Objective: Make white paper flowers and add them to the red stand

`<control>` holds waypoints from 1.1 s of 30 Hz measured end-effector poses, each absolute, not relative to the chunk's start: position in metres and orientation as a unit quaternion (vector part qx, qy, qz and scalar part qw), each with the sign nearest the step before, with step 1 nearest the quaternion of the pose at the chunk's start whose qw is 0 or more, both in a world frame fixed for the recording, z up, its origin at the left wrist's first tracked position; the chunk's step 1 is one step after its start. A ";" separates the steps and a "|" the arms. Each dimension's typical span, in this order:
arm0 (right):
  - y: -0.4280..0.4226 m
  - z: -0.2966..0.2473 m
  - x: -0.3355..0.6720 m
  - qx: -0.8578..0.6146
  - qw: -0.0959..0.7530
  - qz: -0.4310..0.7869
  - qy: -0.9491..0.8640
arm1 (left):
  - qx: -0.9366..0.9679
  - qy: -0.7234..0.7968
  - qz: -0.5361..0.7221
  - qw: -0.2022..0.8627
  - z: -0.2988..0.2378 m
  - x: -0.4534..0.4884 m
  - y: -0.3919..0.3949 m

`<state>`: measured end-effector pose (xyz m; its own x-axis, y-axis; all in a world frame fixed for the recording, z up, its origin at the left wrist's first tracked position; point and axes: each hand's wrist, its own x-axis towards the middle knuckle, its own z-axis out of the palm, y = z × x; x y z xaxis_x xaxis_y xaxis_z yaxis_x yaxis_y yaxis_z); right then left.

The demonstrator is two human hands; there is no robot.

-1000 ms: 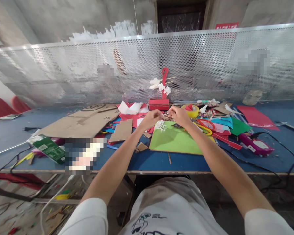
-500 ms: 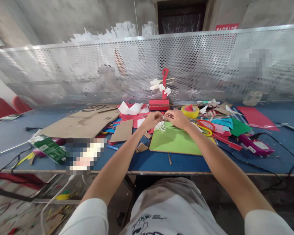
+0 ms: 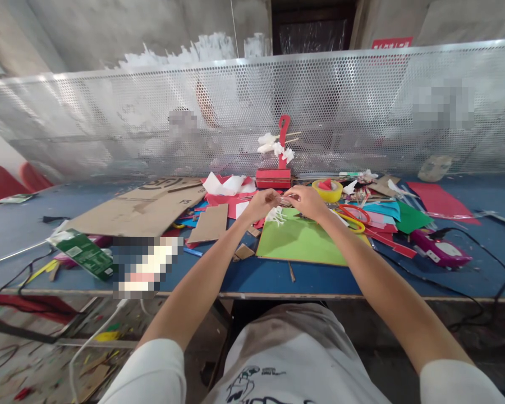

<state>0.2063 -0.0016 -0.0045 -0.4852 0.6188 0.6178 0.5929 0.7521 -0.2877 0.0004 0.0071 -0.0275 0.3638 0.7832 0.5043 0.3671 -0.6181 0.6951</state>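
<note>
Over the back edge of the light green sheet (image 3: 307,238), my left hand (image 3: 264,203) and my right hand (image 3: 305,200) are close together with fingers pinched. Between the fingertips runs a small, thin whitish piece (image 3: 284,197), too small to tell if it is a stick or a paper strip. White fringed paper (image 3: 275,215) shows just below my left hand; whether it joins the held piece is unclear. Behind the hands stands a red upright with a curled top (image 3: 283,134) on a red box base (image 3: 273,179), with white crumpled tufts on sticks (image 3: 273,147) against it.
Brown cardboard (image 3: 138,210) lies left, near a smaller cardboard piece (image 3: 209,223). Yellow tape (image 3: 329,191), orange-and-yellow-handled scissors (image 3: 356,219) and coloured paper lie right. A purple device (image 3: 441,251) with a black cord is farther right. A perforated metal screen (image 3: 235,112) borders the back.
Both hands stay pinched on the thin piece, with only slight finger movement. The whole view has shifted a little; the things on the table look unmoved.
</note>
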 end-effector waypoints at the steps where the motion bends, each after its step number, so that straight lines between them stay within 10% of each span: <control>1: 0.000 -0.005 0.207 -0.358 0.361 0.007 -0.861 | 0.789 0.365 0.432 0.238 -0.028 0.000 0.008; 33: 0.001 0.002 0.217 -0.432 0.272 0.033 -0.859 | 0.815 0.348 0.396 0.241 -0.025 -0.004 0.008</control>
